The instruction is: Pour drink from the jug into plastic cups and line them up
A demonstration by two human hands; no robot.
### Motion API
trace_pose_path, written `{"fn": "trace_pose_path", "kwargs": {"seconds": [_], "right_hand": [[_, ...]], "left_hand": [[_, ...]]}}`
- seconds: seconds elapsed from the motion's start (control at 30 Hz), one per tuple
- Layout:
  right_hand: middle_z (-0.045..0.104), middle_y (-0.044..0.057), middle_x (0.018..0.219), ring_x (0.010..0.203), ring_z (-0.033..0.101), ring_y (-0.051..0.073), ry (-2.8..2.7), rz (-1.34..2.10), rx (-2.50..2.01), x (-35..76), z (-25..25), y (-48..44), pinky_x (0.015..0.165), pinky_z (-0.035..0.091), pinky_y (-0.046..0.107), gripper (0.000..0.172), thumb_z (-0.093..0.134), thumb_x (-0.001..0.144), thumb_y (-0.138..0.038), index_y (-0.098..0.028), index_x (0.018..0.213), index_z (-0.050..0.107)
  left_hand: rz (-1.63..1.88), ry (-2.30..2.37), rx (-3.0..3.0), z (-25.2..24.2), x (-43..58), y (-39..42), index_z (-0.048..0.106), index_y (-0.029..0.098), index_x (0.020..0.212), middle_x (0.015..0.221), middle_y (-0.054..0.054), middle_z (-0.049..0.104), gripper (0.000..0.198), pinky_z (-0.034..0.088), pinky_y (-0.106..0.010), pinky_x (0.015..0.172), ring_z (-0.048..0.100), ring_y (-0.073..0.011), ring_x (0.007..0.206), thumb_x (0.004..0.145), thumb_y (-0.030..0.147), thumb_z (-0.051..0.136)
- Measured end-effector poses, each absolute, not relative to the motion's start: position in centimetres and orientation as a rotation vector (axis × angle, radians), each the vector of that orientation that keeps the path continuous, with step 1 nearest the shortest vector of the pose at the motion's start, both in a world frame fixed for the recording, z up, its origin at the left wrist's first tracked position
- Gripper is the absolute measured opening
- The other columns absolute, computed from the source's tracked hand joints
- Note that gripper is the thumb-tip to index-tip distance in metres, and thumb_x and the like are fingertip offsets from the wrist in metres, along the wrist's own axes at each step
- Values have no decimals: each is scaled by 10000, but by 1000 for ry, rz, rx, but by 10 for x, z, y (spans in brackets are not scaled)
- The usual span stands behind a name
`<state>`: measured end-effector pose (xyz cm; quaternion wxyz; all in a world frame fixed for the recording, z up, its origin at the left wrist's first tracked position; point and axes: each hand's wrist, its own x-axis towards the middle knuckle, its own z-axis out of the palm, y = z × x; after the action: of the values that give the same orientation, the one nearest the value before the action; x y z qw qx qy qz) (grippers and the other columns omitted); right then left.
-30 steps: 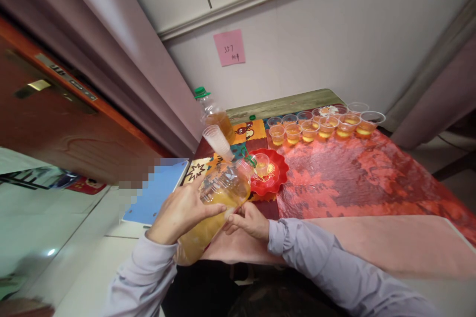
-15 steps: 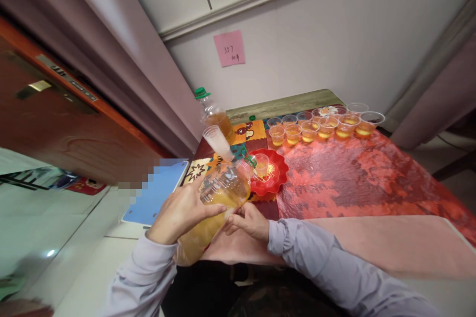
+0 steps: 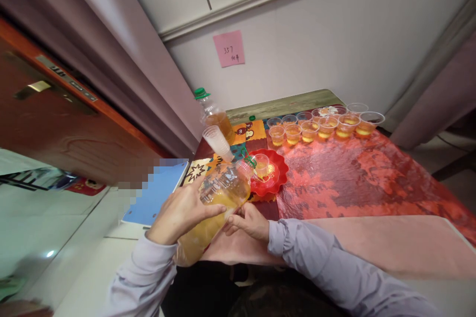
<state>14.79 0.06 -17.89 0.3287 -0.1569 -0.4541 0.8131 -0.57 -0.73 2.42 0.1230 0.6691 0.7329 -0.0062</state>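
A large clear plastic bottle [image 3: 203, 230] of yellow liquid is tilted, its neck pointing away toward a red scalloped tray [image 3: 280, 178]. My left hand [image 3: 184, 210] is wrapped over the bottle's upper side, thumb lying along it. My right hand [image 3: 249, 221] grips the bottle from the right, fingers curled at its side. Beyond the neck, a clear plastic cup [image 3: 261, 164] stands in the tray; whether liquid is flowing into it I cannot tell. A green handle piece [image 3: 248, 157] sits around the bottle's neck.
A stack of clear cups [image 3: 218, 143] leans beside a second bottle [image 3: 217, 119] with a green cap. Several cups of yellow liquid [image 3: 310, 132] stand in rows at the back right. A loose green cap [image 3: 252, 118] lies near the back edge. A pink cloth [image 3: 394, 242] covers the table's front.
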Motion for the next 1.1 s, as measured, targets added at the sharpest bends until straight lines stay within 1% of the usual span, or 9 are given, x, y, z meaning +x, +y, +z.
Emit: {"fn": "trace_pose_path", "kwargs": {"seconds": [0.17,0.3,0.47,0.57,0.67,0.73,0.83,0.93,1.1], "right_hand": [[767,87,950,861,765,213,-1182,2129,-415,148,-179,0,823,660,415,760,842,744,-769,-134,1140,707],[762,81,925,839,764,206,-1173,2129,-414,148,-179,0,810,659,401,764,845,730,-780,-130,1108,709],[751,75,918,842,765,219,-1178,2133,-412,146,-180,1,804,662,418,789,848,725,-781,-132,1147,694],[747,73,914,840,764,219,-1179,2133,-409,146,-180,2,796,662,415,801,842,725,-788,-129,1154,688],[746,69,912,839,762,214,-1183,2133,-404,147,-179,1,800,662,414,807,839,720,-795,-133,1153,686],[749,73,927,846,763,218,-1188,2132,-403,147,-178,1,800,663,417,808,837,720,-798,-138,1160,685],[745,72,931,858,766,226,-1191,2132,-404,147,-177,2,800,664,421,800,839,721,-794,-141,1155,679],[730,59,887,828,760,221,-1184,2136,-397,146,-179,2,788,665,417,794,846,698,-805,-141,1100,680],[718,41,857,796,750,203,-1174,2136,-389,145,-180,3,772,664,398,760,850,693,-801,-152,1052,684]], "left_hand": [[-16,2138,1947,23,-7,-7,506,327,1588,899,-52,817,987,530,-410,694,779,-357,857,727,721,782],[-2,2123,1957,24,-7,-8,506,328,1587,983,-59,832,964,544,-419,741,786,-378,934,741,701,781],[1,2122,1948,26,-6,-7,531,316,1566,1056,-87,835,942,564,-435,779,788,-389,989,743,699,782],[-10,2125,1945,25,-7,-6,531,291,1564,1047,-107,833,965,563,-443,779,788,-392,982,733,710,787],[-14,2131,1967,23,-7,-7,529,260,1568,1002,-112,832,987,549,-421,742,789,-391,962,734,724,780],[16,2125,2002,22,-8,-7,548,243,1552,988,-111,831,950,534,-389,713,792,-372,941,748,691,781],[62,2119,2039,21,-9,-7,611,235,1490,909,-91,823,890,507,-352,657,788,-330,843,735,669,793],[89,2135,2034,19,-10,-7,631,249,1476,807,-55,799,895,480,-339,593,767,-306,734,706,669,807],[149,2106,2050,18,-10,-7,639,273,1474,821,-46,809,864,510,-346,583,767,-303,712,713,639,823]]}}
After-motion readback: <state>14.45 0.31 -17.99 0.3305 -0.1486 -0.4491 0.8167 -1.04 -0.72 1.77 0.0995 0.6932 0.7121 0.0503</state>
